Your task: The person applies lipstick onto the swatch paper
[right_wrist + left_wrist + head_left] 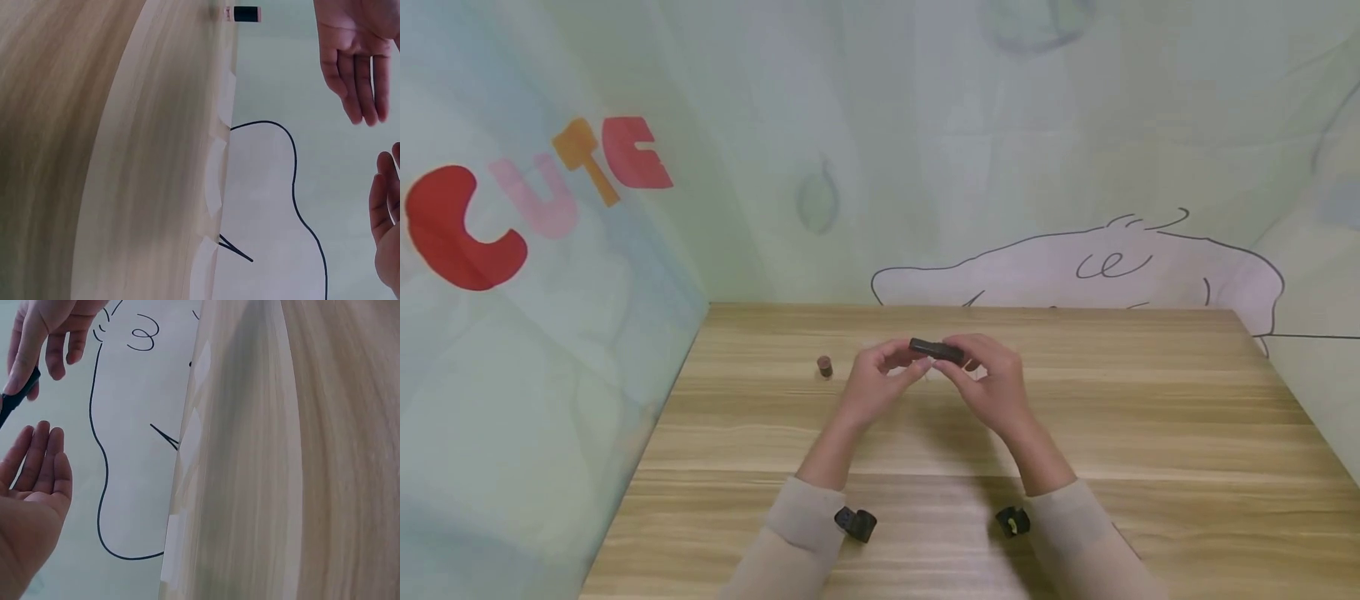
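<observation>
Both hands are raised over the table's far half, at either end of a slim, dark, oblong object [936,350] whose kind I cannot make out. My left hand [880,382] has its thumb and index finger at the left end. My right hand [991,377] pinches the right end between thumb and fingers. The left wrist view catches part of the black object [22,390] at the edge, under the right hand [57,328]; the left hand's [34,487] other fingers extend there. On the table, left of the hands, stands a small vial-like cylinder [825,367] with a dark band.
The wood-grain table [715,500] ends at a printed cloth backdrop [760,167] behind and on the left. Pale tape pieces [214,178] line the table's far edge. Black wrist devices [856,524] sit by both sleeve cuffs.
</observation>
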Demonstrator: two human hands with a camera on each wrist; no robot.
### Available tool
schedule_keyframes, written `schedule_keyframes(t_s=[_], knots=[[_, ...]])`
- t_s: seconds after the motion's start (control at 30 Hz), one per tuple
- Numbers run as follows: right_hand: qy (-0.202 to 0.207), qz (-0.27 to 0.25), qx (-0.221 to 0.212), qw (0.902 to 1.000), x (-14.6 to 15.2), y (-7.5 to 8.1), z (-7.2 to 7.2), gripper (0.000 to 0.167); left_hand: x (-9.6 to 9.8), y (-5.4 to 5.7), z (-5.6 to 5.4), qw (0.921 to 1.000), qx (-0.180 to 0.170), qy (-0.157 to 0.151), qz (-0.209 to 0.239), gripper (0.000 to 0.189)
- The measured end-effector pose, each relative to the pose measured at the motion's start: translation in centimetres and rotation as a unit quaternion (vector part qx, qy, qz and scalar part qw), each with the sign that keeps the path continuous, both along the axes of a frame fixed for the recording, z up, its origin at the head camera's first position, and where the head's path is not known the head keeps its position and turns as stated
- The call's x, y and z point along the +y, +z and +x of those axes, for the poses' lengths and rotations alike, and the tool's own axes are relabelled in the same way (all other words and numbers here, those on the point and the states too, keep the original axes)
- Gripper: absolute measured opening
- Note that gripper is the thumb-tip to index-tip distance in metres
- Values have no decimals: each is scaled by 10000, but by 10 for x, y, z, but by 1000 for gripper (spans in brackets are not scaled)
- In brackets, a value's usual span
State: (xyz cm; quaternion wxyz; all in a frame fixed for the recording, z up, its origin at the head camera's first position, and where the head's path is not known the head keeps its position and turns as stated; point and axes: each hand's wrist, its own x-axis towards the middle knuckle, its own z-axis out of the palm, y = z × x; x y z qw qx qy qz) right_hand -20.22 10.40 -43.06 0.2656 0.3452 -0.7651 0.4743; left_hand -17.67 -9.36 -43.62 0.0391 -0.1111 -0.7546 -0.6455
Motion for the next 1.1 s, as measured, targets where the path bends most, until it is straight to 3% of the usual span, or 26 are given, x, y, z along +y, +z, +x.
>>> schedule_keyframes(t_s=[0.13,0.33,0.5,0.73,0.87,0.97,1.1], knots=[[25,-31,52,10000,-2,-2,0,30,4,1,1,9995,12,-27,328,23],[79,-306,64,9995,-9,-5,2,29,9,6,3,9963,-18,423,754,23],[107,-597,-9,9982,-15,-6,4,30,12,11,3,9934,240,714,868,19],[15,-803,-91,9967,-22,-2,10,30,14,16,4,9895,636,878,956,16],[153,-1006,-560,9932,-26,14,23,25,14,18,4,9872,877,943,939,15],[359,-1214,-1129,9855,-25,8,23,23,15,21,5,9864,1021,930,889,14],[777,-1515,-1867,9675,-21,-9,17,23,14,26,7,9879,1075,821,763,14]])
